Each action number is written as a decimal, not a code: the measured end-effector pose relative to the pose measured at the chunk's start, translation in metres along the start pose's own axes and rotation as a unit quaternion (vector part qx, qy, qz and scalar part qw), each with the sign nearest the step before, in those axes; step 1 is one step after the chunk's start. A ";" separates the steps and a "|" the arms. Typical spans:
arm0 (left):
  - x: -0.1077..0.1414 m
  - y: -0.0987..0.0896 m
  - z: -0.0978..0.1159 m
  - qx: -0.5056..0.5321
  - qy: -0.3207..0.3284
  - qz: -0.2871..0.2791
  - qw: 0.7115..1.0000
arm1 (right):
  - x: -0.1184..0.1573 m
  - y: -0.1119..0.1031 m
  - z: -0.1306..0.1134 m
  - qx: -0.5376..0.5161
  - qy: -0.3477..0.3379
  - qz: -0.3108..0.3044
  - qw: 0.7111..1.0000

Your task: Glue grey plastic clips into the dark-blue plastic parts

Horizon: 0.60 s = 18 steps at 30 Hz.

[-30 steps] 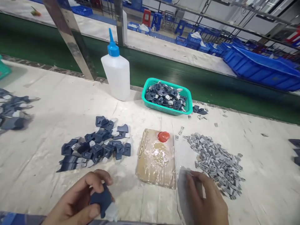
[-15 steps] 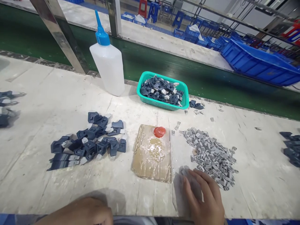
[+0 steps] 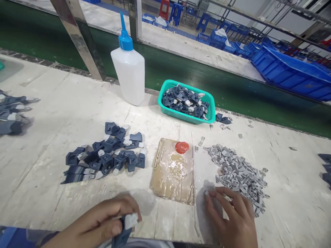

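**Steady left, light right**

The left hand (image 3: 104,217) clamped a dark part (image 3: 122,237), probably best held steady. The right hand (image 3: 236,220) pinched what seemed a grey piece (image 3: 207,193), wanting light pressure. Between and beyond the grips lay glossy cardboard (image 3: 165,182) on a scuffed bench (image 3: 173,224); farther, a blue crate (image 3: 292,74).

The left hand (image 3: 107,218) grips a navy part (image 3: 123,233), the right hand (image 3: 234,215) a chip (image 3: 206,193).

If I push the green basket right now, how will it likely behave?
The green basket will probably slide rather than tip, since it is wide and low. Its thin, perforated wall may flex a little if squeezed. The dark parts are heaped near its rim, so a hard shove could spill some.
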State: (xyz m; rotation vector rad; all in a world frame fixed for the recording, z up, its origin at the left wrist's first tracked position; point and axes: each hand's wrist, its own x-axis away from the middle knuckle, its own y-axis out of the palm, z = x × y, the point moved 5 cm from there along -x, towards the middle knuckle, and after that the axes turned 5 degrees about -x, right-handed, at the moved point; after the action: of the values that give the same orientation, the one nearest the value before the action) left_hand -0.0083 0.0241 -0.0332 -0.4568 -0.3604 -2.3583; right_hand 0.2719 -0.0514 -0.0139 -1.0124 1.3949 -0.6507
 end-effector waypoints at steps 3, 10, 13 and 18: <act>-0.003 -0.001 0.002 0.092 0.019 0.051 0.994 | -0.018 -0.007 -0.007 0.012 0.008 0.027 1.000; -0.007 0.016 -0.001 0.306 -0.040 0.111 0.945 | -0.081 0.011 -0.032 -0.044 0.006 0.054 0.998; -0.006 0.018 -0.003 0.330 -0.049 0.131 0.934 | -0.093 0.026 -0.032 -0.054 -0.006 0.033 0.998; -0.002 0.015 -0.010 0.316 -0.057 0.146 0.936 | -0.092 0.038 -0.031 -0.054 -0.022 -0.006 0.998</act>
State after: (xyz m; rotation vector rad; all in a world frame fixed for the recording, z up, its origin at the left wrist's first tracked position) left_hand 0.0011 0.0112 -0.0408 -0.3065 -0.9918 -1.7993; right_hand 0.2244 0.0398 0.0012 -1.1145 1.3996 -0.5627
